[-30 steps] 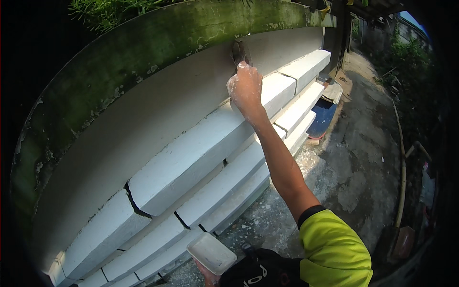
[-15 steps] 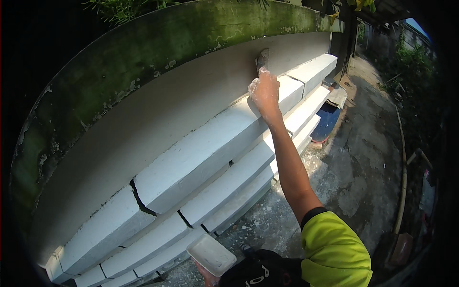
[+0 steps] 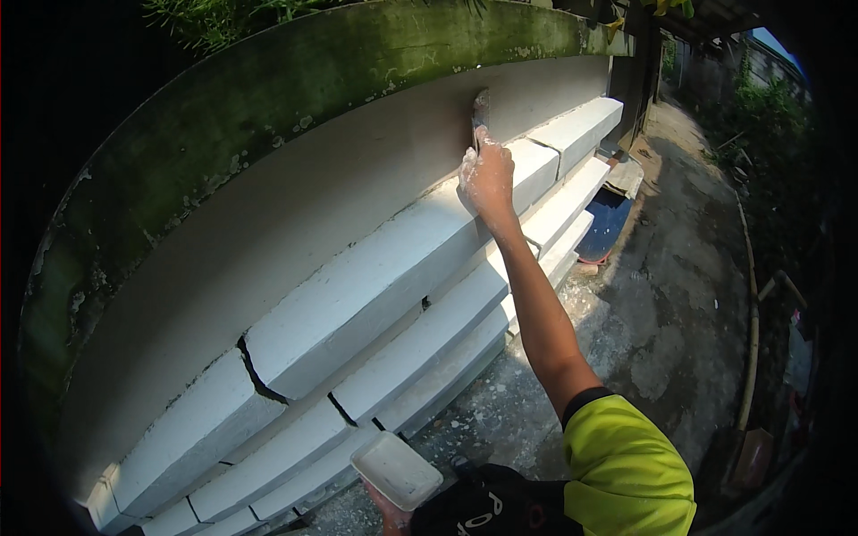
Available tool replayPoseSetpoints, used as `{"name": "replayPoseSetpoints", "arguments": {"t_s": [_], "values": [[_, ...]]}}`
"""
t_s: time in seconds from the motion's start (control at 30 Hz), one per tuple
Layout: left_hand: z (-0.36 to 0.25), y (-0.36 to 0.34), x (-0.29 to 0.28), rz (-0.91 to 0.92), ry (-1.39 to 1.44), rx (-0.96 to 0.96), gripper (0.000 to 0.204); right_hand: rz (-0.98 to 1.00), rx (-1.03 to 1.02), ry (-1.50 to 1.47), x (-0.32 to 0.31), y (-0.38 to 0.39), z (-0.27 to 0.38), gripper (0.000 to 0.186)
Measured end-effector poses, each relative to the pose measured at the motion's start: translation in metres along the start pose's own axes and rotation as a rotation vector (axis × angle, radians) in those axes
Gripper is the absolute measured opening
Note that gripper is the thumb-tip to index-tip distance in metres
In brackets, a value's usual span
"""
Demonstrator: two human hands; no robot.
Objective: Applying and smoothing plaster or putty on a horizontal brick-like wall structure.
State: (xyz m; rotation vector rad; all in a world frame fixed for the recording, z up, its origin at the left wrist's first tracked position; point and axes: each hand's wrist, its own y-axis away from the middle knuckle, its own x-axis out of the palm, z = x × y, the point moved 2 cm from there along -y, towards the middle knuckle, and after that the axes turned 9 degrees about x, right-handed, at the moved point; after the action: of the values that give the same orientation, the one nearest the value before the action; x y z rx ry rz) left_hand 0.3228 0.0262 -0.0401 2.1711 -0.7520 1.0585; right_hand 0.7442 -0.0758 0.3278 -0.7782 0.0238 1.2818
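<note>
Head view: right hand is gripping a scraper in closed fingers, apparently steadying it against the wall; left hand, finger closure hidden, is supporting a tray.

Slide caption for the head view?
Right hand holds a flat-bladed tool at the pale wall; left hand holds a shallow tray.

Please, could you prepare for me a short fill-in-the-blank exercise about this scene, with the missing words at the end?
The pale tray is in the person's ____ hand.
The right hand holds a flat-bladed tool above the ____ (top or bottom) white ledge.
The weathered band over the pale wall is mostly ____ in colour.
The container near the ledge's far end is dark ____.

Missing words: left; top; green; blue.
</note>
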Motion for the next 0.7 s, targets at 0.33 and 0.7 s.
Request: {"name": "replayPoseSetpoints", "arguments": {"t_s": [0.33, 0.7], "values": [[-0.003, 0.007, -0.008, -0.021, -0.007, -0.035, 0.067, -0.254, -0.196, -0.188, -0.042, 0.004, -0.011, 0.056], [-0.007, 0.011, 0.008, 0.018, -0.009, -0.022, 0.067, 0.155, -0.472, -0.237, -0.023, 0.089, 0.066, 0.043]]}}
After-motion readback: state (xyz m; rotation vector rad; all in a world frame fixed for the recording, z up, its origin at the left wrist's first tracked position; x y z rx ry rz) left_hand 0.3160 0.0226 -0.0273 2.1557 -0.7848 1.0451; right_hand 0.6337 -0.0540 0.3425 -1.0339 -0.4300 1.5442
